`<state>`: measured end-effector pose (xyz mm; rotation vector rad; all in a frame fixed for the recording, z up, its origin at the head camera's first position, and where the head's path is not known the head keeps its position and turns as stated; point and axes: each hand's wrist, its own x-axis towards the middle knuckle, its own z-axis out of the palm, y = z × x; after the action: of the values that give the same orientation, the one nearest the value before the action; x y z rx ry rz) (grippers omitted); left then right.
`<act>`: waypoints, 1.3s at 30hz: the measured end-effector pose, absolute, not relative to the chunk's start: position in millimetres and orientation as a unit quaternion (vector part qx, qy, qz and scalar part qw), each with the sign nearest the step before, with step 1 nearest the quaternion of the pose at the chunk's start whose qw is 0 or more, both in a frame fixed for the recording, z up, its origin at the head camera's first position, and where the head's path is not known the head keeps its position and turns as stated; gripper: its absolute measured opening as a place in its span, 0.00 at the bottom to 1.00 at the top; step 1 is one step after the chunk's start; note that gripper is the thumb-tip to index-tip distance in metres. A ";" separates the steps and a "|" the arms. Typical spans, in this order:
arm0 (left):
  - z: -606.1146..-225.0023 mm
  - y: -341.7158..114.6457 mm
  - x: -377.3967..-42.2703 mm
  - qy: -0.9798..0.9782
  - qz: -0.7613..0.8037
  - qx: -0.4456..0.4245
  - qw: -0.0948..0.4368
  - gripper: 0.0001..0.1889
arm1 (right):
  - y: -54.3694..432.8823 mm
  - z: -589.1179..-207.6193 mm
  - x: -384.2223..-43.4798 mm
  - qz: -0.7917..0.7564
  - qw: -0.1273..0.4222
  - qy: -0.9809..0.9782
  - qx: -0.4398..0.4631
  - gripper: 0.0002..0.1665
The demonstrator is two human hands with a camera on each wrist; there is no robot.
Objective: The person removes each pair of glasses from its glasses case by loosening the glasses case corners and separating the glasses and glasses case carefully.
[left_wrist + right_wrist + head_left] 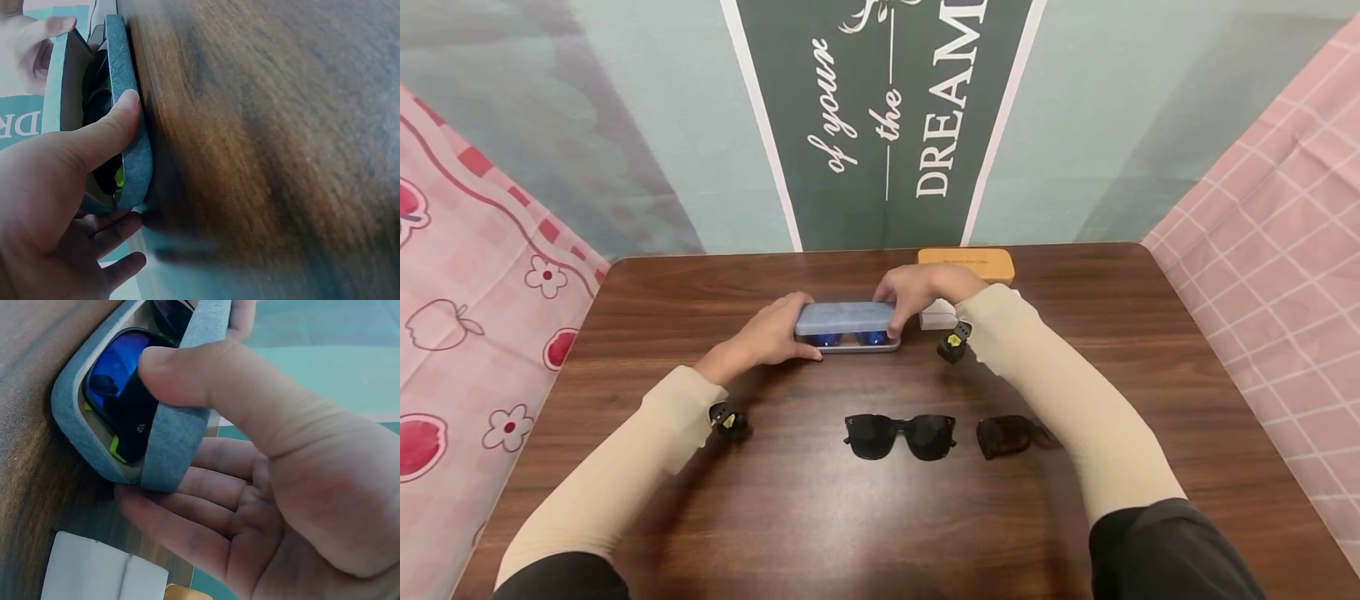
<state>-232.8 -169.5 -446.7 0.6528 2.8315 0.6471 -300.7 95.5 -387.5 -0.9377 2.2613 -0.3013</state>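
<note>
A blue-grey glasses case [846,318] lies at the far middle of the table with its lid partly raised. Inside it sit sunglasses [115,369] with blue mirrored lenses and bright green trim at the temple. My left hand [772,332] grips the left end, thumb over the front wall of the base in the left wrist view, fingers around the end. At the other end my right hand [913,292] holds the lid, thumb on its front edge and fingers behind, as the right wrist view shows.
Black sunglasses [900,437] lie nearer on the wooden table [760,517]. Right of them is a small dark brown pouch-like item [1003,436], partly hidden by my right sleeve. Behind my right wrist are a white box [937,316] and an orange-yellow case [966,260].
</note>
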 end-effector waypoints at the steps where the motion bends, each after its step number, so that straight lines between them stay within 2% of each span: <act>1: -446.9 -169.5 -232.9 0.948 0.218 0.218 0.082 0.46 | 95.3 -387.2 -301.1 -0.116 0.336 0.864 -0.358 0.39; 14: -451.0 -174.8 -233.1 0.946 0.229 0.218 0.069 0.51 | 92.9 -379.3 -307.1 -0.134 0.407 0.838 -0.336 0.33; 24: -452.1 -175.6 -231.6 0.946 0.240 0.208 0.066 0.53 | 88.2 -372.6 -302.0 -0.131 0.435 0.852 -0.260 0.43; 39: -455.6 -176.3 -232.0 0.948 0.247 0.189 0.073 0.57 | 104.2 -380.7 -307.6 -0.233 0.471 0.819 -0.233 0.40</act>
<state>-232.0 -176.3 -455.6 0.5663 2.8470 0.7408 -307.6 104.2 -380.7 -0.5712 2.0055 -0.5699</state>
